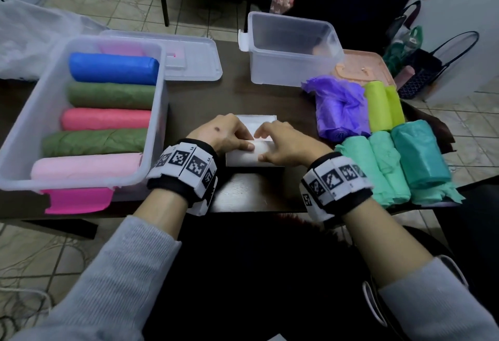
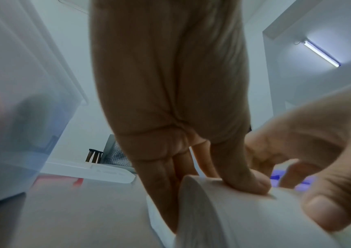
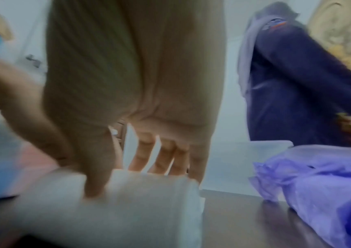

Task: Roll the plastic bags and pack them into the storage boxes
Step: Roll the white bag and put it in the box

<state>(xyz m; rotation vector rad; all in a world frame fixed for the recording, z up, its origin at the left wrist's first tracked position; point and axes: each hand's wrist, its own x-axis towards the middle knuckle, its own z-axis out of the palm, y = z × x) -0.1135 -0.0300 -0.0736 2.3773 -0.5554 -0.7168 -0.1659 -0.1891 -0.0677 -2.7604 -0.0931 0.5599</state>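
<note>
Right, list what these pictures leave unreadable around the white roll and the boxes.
- White bag, head view: its rolled middle is hidden under the left hand and right hand.
- Left box: pale pink roll beyond the blue one blurred by the wall.
- Right wrist view: motion blur throughout.

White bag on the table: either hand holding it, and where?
Both. The left hand and right hand grip the rolled near end of the white bag, fingers on top; the far flat part lies free.
</note>
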